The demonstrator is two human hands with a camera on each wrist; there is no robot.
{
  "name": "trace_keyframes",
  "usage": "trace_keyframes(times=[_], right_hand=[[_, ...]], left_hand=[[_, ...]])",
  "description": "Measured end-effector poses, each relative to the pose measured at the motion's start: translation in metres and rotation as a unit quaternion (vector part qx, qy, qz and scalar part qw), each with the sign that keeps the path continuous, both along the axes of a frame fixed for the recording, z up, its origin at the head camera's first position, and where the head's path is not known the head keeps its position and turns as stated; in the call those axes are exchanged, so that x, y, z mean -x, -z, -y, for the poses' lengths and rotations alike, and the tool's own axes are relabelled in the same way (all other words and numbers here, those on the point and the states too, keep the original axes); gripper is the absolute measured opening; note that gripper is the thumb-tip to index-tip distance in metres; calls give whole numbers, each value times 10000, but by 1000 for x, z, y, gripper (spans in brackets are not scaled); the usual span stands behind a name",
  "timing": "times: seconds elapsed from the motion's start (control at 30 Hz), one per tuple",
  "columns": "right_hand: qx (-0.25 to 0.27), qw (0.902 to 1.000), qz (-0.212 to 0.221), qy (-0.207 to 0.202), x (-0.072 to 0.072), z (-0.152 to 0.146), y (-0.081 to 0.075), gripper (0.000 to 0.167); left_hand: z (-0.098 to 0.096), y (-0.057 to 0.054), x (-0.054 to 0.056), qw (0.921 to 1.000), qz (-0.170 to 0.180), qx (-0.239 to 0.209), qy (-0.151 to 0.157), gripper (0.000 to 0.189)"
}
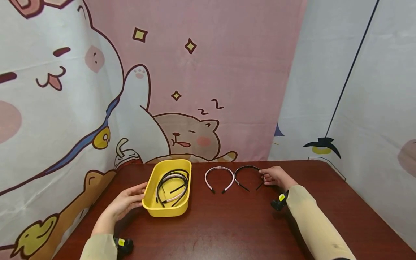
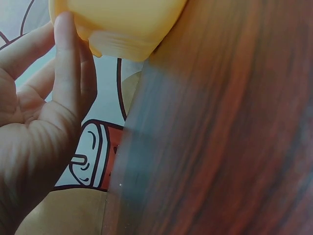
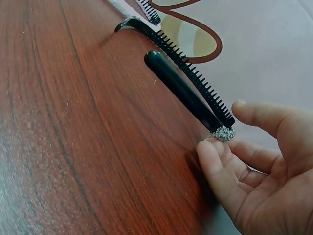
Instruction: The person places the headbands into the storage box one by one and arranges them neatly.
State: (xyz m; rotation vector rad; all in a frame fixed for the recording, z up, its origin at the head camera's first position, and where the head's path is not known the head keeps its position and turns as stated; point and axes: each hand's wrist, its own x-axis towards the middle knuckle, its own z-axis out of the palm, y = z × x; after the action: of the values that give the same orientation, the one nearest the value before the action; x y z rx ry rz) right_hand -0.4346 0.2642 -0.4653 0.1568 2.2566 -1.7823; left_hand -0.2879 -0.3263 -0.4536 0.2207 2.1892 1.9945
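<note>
A black toothed headband [image 1: 246, 167] lies at the far right part of the table group. My right hand [image 1: 275, 177] holds its right side between thumb and fingers, beside a sparkling rhinestone ornament [image 3: 223, 133]. In the head view my left hand [image 1: 127, 200] is at the left side of a yellow plastic basket [image 1: 167, 212], its fingertips against the outer wall. Inside the basket lie several headbands [image 1: 172, 176], mostly black, one with a pinkish-white band. Between basket and right hand a pale pink headband [image 1: 207, 179] rests on the table, close to the black one.
The dark reddish-brown wooden table [image 1: 214, 233] spreads beneath everything. Behind it hangs a backdrop cloth [image 1: 234, 79] with cartoon animals, meeting the table's back edge. Both wrists wear small black cameras.
</note>
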Motion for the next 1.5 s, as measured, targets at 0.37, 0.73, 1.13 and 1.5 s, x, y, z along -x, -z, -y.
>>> trace_keyframes(times=[0.37,0.73,1.13,1.5], right_hand=[[15,10000,-75,41,-3,1,-1,41],[5,9999,-119,119,-3,2,1,36],[-159,9997,-121,159,-4,1,0,30],[-70,9995,-296,3,-5,1,-9,35]], left_hand=[[0,1,0,10000,-31,-38,34,63],[2,2,1,10000,-48,-43,47,62],[1,3,0,9999,0,-79,147,64],[0,1,1,10000,-60,-39,19,62]])
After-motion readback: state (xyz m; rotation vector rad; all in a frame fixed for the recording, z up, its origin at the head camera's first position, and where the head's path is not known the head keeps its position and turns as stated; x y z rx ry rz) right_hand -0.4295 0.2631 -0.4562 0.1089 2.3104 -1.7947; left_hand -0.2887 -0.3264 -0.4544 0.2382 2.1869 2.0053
